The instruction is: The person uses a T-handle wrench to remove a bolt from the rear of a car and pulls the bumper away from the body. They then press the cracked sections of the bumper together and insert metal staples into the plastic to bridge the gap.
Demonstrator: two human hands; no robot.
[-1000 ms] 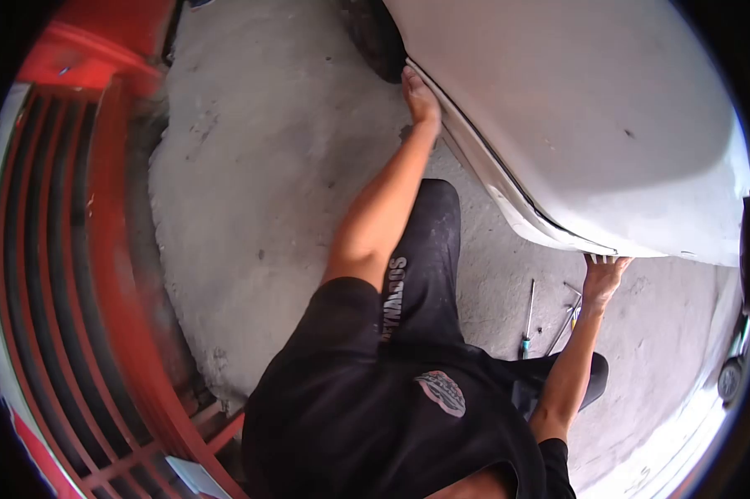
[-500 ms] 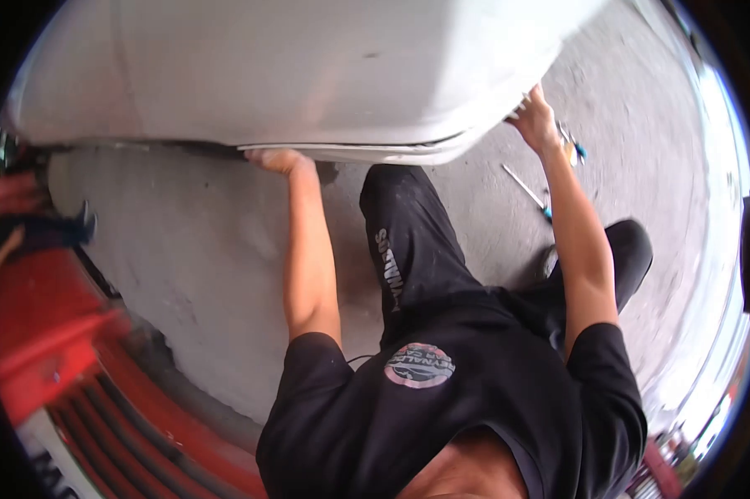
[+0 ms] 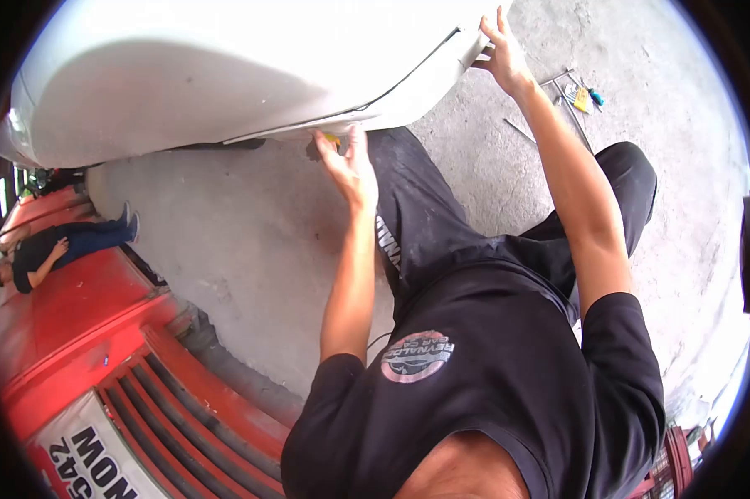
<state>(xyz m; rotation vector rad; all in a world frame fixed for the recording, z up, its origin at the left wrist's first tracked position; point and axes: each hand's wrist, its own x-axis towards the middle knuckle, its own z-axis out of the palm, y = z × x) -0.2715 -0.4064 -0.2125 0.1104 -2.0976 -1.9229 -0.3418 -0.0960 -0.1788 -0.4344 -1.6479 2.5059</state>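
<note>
Through the head camera I have a glossy white, curved car body [image 3: 200, 100] filling eleven o'clock, with a pale lower panel [image 3: 425, 87] running along its bottom edge beneath a dark seam.

My left hand [image 3: 354, 170] stands wide, finger and thumb raised and parted; the panel's edge lies at twelve o'clock from it, very near, and I cannot tell whether the fingertips meet it. A small yellow object [image 3: 333, 139] shows at eleven o'clock from that hand, close by its fingers; I cannot tell whether they touch it.

My right hand [image 3: 504, 62] is also wide, fingers spread at the panel's far end, which lies at nine o'clock from it. At four o'clock from that hand, on the rough grey concrete floor [image 3: 483, 158], lie thin metal rods [image 3: 569, 108], a yellow-and-pale item [image 3: 580, 99] and a teal handle [image 3: 596, 96].

A person in dark clothes [image 3: 46, 249] is at nine o'clock in my view, near a red slatted metal frame [image 3: 200, 407] between seven and eight.
</note>
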